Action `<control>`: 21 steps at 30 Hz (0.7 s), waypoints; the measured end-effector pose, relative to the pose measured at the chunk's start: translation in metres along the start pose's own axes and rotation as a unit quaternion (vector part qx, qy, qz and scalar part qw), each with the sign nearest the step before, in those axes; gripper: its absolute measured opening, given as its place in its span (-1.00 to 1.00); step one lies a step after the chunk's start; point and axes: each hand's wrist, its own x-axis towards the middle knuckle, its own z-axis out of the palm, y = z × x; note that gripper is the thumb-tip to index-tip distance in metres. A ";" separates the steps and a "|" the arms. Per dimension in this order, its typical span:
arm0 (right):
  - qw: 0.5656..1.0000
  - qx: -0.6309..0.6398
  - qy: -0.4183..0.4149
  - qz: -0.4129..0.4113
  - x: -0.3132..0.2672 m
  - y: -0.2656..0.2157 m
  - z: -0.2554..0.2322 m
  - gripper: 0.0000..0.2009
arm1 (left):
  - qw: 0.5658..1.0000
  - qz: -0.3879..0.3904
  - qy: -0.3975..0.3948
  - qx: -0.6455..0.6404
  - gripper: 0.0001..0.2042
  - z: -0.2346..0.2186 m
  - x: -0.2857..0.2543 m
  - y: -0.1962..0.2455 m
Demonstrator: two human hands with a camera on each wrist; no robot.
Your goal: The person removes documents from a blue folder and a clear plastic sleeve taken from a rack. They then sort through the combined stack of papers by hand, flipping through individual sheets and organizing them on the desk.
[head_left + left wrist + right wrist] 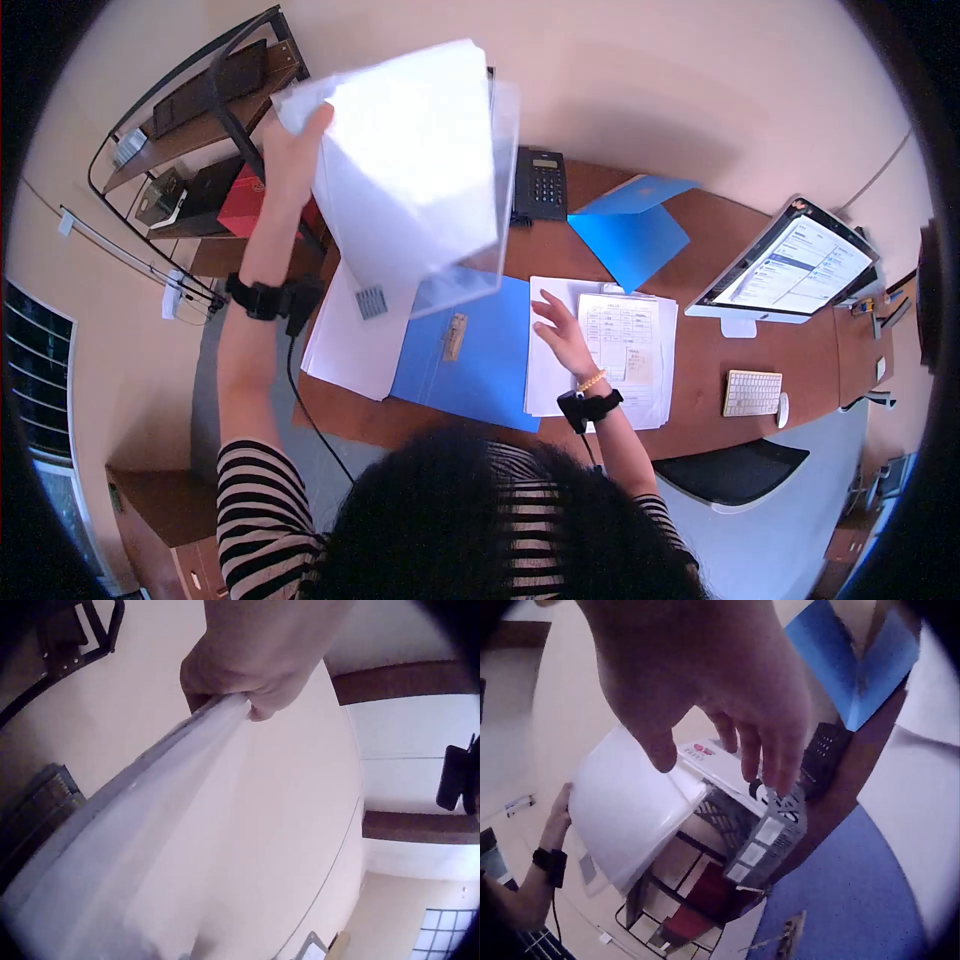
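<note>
My right hand (565, 340) is open, fingers apart, over the printed papers (618, 335) on the desk (697, 375). Left of them lies the blue folder (490, 375) with its clip (455, 338). Farther out, my left hand (292, 150) grips the paper stack (410, 150) by its far left corner, up off the desk, long axis running away from me, nearer that hand than my right. Beyond is the phone (543, 186).

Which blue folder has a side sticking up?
The bright blue folder beside the black desk phone. One of its sides tilts up, but the other blue folder lies flat, nearer the right hand.
</note>
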 end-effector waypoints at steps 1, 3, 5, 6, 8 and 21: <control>1.000 0.021 -0.020 -0.004 -0.001 0.000 0.005 -0.50 | 0.999 -0.033 -0.007 -0.029 -0.76 0.004 -0.013 0.003; 0.998 0.030 -0.043 -0.014 -0.005 -0.006 0.015 -0.50 | 0.996 -0.066 -0.016 -0.058 -0.76 0.012 -0.038 0.004; 0.998 0.036 -0.058 -0.011 -0.016 -0.023 0.025 -0.61 | 0.984 -0.115 -0.060 -0.123 -0.77 0.021 -0.060 0.001; 0.998 0.036 -0.054 -0.010 -0.021 -0.018 0.025 -0.61 | 0.983 -0.116 -0.063 -0.125 -0.77 0.026 -0.069 0.001; 0.981 0.170 -0.085 0.038 -0.033 -0.003 0.025 -0.78 | 0.975 -0.137 -0.102 -0.143 -0.74 0.032 -0.087 -0.001; 0.973 0.166 0.120 0.106 -0.150 0.032 -0.031 -0.96 | 0.988 -0.123 0.005 -0.094 -0.71 -0.030 -0.117 0.005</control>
